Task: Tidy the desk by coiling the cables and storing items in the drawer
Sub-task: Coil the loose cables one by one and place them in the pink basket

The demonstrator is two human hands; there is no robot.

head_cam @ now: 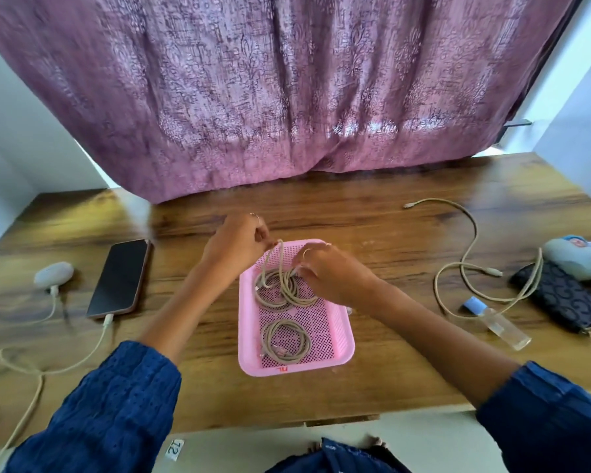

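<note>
A pink mesh tray (343, 339) lies in the middle of the wooden desk (372, 216). A coiled beige cable (286, 340) rests in its near half. A second beige cable (280, 291) lies as a loose coil in the far half. My left hand (236, 242) pinches a raised loop of this second cable above the tray's far left corner. My right hand (331, 271) grips the same cable at the coil's right side. Another beige cable (466, 264) sprawls uncoiled on the right. One more cable (75, 361) is plugged into a black phone (120, 278) on the left.
A white charger plug (53, 274) with its cord sits left of the phone. On the right are a small clear spray bottle (498, 324), a dark patterned pouch (560, 298) and a grey soft item (575, 256). A purple curtain (287, 90) hangs behind the desk.
</note>
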